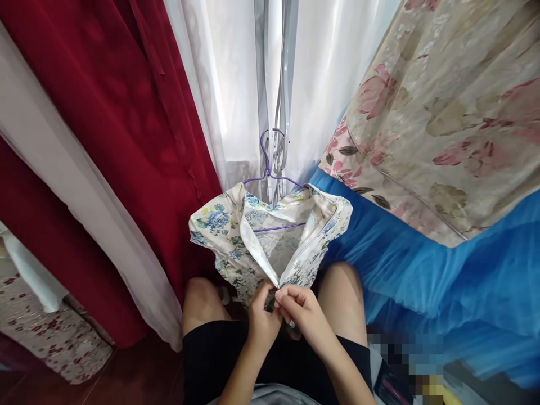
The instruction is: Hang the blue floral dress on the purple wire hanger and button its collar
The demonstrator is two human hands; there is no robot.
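Note:
A white dress (228,225) with blue flowers and short sleeves hangs on a purple hanger (265,151) in front of my knees. Its front lies open in a V, and the two edges meet at my fingers. My left hand (264,312) is closed on the dress fabric just left of that meeting point. With thumb and finger, my right hand (297,306) pinches at the bottom of the V, where a small zipper pull (278,286) shows in part. The lower part of the dress is hidden behind my hands.
Red cloth (139,112) and white cloth hang on the left. White curtains (230,73) and a grey metal rack (274,84) stand ahead. A beige floral garment (442,124) and blue tulle (405,270) hang on the right. Dark red floor (139,371) shows at lower left.

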